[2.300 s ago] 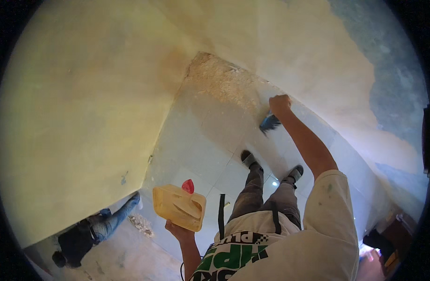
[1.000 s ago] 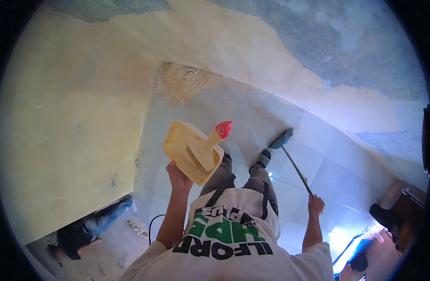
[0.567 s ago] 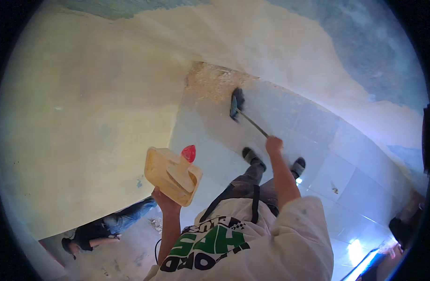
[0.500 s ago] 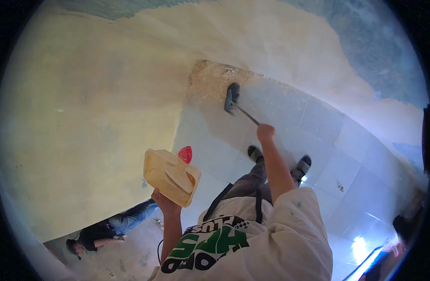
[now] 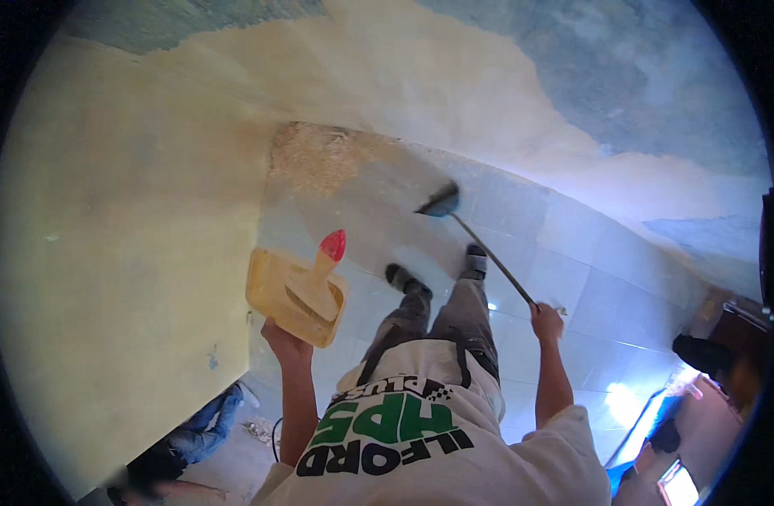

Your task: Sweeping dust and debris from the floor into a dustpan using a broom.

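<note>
My left hand (image 5: 287,341) is closed on the near rim of a yellowish plastic tub (image 5: 269,295) held tilted beside the wall. A wide flat brush (image 5: 317,291) with a red-tipped handle rests in the tub, the handle sticking out over the far side. On the right, my right hand (image 5: 547,322) grips the end of a long thin handle. That handle belongs to a long-handled tool (image 5: 496,263) with a dark, fan-shaped head, blurred by motion; whether it is a dustpan or a broom I cannot tell. The head is above the tiles beyond my feet.
Crumbly tan debris (image 5: 311,160) lies in the far corner, where two partly coated walls meet. Grey tiles (image 5: 606,295) cover the floor around my feet (image 5: 404,278). Another person (image 5: 205,430) is past the wall's end at lower left. Dark objects (image 5: 707,354) stand at the right.
My right hand has swung right and nearer, drawing the tool's head away from the debris corner. My feet appear further left in view, and the tub has shifted slightly left.
</note>
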`<action>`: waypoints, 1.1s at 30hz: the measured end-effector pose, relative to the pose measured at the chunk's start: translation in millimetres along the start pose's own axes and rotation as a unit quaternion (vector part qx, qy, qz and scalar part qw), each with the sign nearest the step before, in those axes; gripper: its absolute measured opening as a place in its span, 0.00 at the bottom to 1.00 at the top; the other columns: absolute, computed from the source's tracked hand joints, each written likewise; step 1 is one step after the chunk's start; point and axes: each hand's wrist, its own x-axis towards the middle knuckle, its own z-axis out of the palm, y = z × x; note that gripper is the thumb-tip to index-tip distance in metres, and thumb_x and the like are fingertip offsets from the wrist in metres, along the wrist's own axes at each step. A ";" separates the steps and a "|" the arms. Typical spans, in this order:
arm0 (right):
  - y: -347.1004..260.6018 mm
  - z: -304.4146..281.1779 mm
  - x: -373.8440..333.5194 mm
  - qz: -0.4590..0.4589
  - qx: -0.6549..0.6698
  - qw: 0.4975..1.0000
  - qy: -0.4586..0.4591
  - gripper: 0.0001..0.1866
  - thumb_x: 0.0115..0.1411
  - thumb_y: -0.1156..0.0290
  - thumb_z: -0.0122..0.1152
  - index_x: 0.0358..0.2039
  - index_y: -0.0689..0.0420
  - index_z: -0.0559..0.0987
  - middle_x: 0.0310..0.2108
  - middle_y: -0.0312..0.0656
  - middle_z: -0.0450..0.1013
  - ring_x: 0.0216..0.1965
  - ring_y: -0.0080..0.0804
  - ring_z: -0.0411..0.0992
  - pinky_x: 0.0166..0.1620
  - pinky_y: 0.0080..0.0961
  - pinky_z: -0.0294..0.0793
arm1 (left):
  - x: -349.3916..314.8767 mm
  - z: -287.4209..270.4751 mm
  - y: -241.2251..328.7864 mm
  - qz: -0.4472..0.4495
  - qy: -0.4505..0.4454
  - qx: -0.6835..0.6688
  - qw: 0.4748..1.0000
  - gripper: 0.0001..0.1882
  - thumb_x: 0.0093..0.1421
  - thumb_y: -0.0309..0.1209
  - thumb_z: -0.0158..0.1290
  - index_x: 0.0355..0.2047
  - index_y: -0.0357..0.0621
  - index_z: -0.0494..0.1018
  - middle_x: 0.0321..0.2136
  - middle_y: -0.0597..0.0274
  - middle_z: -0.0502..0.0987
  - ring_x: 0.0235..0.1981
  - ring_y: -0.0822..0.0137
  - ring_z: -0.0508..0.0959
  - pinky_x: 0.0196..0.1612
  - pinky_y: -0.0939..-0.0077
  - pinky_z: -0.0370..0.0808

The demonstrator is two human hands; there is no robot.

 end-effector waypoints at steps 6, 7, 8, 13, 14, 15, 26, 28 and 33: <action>163.0 -31.7 -15.9 0.148 -0.024 0.987 0.056 0.18 0.59 0.52 0.48 0.34 0.53 0.77 0.33 0.47 0.75 0.36 0.46 0.73 0.39 0.41 0.72 | 8.7 46.3 -62.6 -0.013 -0.047 0.009 0.999 0.30 0.56 0.41 0.46 0.55 0.38 0.56 0.50 0.54 0.66 0.51 0.58 0.68 0.53 0.62 0.68; 185.3 -33.2 -5.3 0.177 -0.024 0.981 0.072 0.18 0.58 0.54 0.49 0.34 0.56 0.77 0.33 0.49 0.75 0.36 0.47 0.74 0.39 0.40 0.73 | 6.8 53.1 -74.6 -0.013 -0.047 0.006 0.999 0.30 0.56 0.41 0.46 0.55 0.38 0.56 0.50 0.54 0.66 0.51 0.58 0.68 0.53 0.62 0.68; 208.6 -35.4 13.3 0.177 -0.026 0.981 0.075 0.18 0.58 0.54 0.49 0.34 0.56 0.77 0.33 0.49 0.75 0.36 0.47 0.74 0.39 0.40 0.73 | 5.2 59.4 -85.8 -0.022 -0.062 0.005 0.998 0.31 0.55 0.43 0.47 0.55 0.38 0.55 0.51 0.54 0.66 0.52 0.58 0.68 0.53 0.62 0.68; 287.7 -17.7 140.2 0.197 0.117 0.971 0.074 0.14 0.56 0.64 0.51 0.27 0.63 0.75 0.27 0.53 0.74 0.32 0.46 0.75 0.36 0.34 0.75 | -14.8 105.2 -136.6 -0.029 -0.021 -0.027 0.999 0.26 0.57 0.40 0.39 0.53 0.37 0.59 0.48 0.52 0.68 0.48 0.57 0.71 0.50 0.59 0.70; 301.3 -4.0 166.9 0.229 0.229 0.945 0.039 0.12 0.54 0.65 0.53 0.27 0.62 0.75 0.25 0.51 0.74 0.29 0.43 0.76 0.34 0.31 0.75 | -15.6 103.2 -142.0 -0.030 -0.043 -0.016 0.998 0.30 0.55 0.43 0.44 0.55 0.38 0.57 0.50 0.53 0.67 0.50 0.56 0.69 0.52 0.60 0.68; 298.5 12.5 192.8 0.226 0.230 0.946 0.036 0.12 0.54 0.65 0.53 0.27 0.62 0.75 0.25 0.51 0.74 0.29 0.43 0.76 0.34 0.31 0.75 | -18.7 102.2 -144.8 -0.025 -0.063 -0.001 0.998 0.35 0.52 0.45 0.49 0.56 0.39 0.55 0.52 0.54 0.65 0.52 0.56 0.67 0.54 0.60 0.66; 85.6 24.6 310.6 -0.067 -0.185 0.981 -0.003 0.14 0.44 0.55 0.59 0.26 0.49 0.82 0.25 0.36 0.77 0.27 0.29 0.76 0.29 0.25 0.73 | -75.2 134.1 -150.8 0.006 -0.006 -0.035 0.999 0.27 0.57 0.41 0.39 0.55 0.39 0.59 0.50 0.51 0.67 0.50 0.56 0.69 0.53 0.58 0.68; 55.7 44.1 321.8 -0.063 -0.186 0.978 0.075 0.14 0.44 0.54 0.59 0.26 0.50 0.82 0.25 0.36 0.77 0.29 0.28 0.76 0.32 0.24 0.75 | -77.9 137.0 -151.2 -0.012 0.006 -0.031 0.999 0.27 0.57 0.40 0.40 0.54 0.39 0.59 0.50 0.51 0.67 0.50 0.57 0.70 0.52 0.58 0.69; -68.8 57.1 295.5 0.059 0.133 0.989 -0.029 0.12 0.47 0.64 0.60 0.28 0.58 0.80 0.26 0.46 0.76 0.33 0.32 0.76 0.35 0.28 0.76 | -88.4 100.1 -141.8 0.011 -0.027 -0.007 1.000 0.29 0.56 0.42 0.41 0.56 0.40 0.57 0.51 0.51 0.66 0.50 0.56 0.69 0.52 0.57 0.69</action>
